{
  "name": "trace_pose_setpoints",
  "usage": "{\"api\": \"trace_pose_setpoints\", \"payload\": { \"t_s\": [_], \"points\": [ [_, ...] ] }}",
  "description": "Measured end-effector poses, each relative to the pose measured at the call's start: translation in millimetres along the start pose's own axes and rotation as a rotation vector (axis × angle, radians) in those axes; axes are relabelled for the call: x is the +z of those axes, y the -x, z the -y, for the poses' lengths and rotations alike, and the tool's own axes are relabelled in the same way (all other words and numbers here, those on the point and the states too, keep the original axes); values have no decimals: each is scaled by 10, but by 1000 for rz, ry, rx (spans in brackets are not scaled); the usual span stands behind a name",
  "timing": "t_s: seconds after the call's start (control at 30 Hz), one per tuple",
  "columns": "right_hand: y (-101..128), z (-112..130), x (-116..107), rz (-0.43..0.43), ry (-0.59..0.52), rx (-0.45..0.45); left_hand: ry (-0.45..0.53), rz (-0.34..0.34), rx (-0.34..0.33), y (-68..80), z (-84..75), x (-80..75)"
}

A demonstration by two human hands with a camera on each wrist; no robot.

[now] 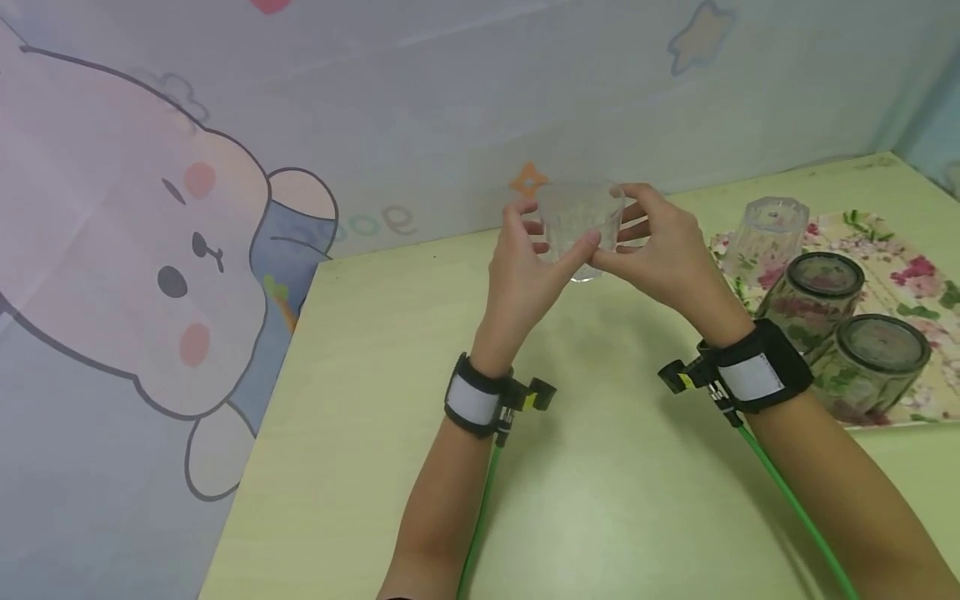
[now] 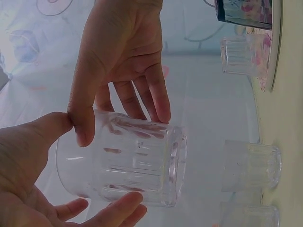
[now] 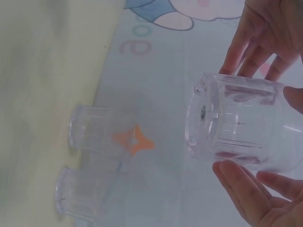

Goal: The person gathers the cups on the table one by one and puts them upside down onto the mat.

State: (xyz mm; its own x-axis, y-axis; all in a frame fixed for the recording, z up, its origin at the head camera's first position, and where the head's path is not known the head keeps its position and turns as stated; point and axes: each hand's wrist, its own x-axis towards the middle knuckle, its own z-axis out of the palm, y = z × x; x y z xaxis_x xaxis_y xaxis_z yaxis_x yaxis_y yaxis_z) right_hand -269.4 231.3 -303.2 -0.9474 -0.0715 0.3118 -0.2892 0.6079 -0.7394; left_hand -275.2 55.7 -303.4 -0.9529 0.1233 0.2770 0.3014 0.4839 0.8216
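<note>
A person's left hand (image 1: 525, 271) and right hand (image 1: 666, 254) curl around opposite sides of a clear, ribbed, round tumbler (image 1: 576, 215), thumbs meeting on its near face, at roughly two o'clock from the head view's centre. The step in hand looks like a steadying two-handed hold; the next move likely calls for even, gentle pressure. Mouth toward twelve o'clock, base toward six, the tumbler's long axis runs near vertical.

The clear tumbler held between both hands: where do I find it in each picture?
Head: the clear tumbler is above centre, slightly to the right.
Left wrist: lower left of centre, its base toward the picture's right.
Right wrist: at the right, near mid-height, its base toward the left.
Shared landmark: the right hand, holding it in all three.
</note>
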Motion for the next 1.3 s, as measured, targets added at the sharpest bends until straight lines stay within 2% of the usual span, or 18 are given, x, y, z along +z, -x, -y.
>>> {"api": "trace_pose_setpoints", "payload": {
  "t_s": [0.33,0.67,0.93,1.3],
  "points": [
    [-3,19,4,-8,1,-26,-27,-20,-25,13,-23,-54],
    [0,53,42,2,5,-70,43,22,4,-51,39,-112],
    [-5,27,83,9,22,-112,44,60,-4,-75,60,-136],
    [-6,14,106,21,29,-144,49,26,20,-81,84,-135]
  ]
}}
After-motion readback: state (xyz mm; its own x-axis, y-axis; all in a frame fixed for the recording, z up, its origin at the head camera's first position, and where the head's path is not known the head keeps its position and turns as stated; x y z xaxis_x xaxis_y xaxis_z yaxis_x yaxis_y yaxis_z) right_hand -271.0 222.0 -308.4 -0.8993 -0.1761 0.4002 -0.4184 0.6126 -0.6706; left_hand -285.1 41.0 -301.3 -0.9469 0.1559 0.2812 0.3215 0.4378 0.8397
